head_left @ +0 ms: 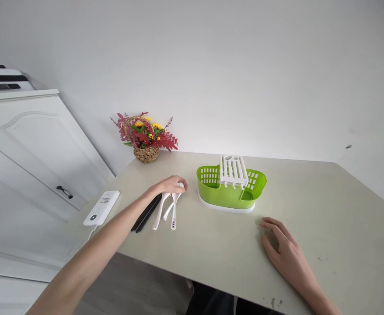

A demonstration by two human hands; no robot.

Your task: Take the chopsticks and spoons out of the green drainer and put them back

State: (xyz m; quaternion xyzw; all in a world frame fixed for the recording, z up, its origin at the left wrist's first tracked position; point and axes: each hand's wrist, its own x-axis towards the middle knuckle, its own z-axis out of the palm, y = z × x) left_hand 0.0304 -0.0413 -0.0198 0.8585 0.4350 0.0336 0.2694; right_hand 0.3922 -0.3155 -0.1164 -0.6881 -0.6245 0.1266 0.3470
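Observation:
My left hand [173, 184] reaches across the table, its fingers curled round the bowl end of a white spoon [174, 214]. This spoon has a small label on its handle and lies beside two more white handles, one being a spoon [160, 213]; their far ends are partly hidden by the hand. Black chopsticks [147, 214] lie just left of them, partly under my forearm. My right hand [285, 253] rests on the table with fingers apart and holds nothing. Between my hands, farther back, stands a green cutlery basket [226, 197] with a white slotted rack [234, 170] across it.
A wicker basket of artificial flowers [146, 154] stands at the back left by the wall. A white power bank [102, 208] with a cable lies at the table's left edge. White cabinets [31, 175] stand left of the table [313, 197].

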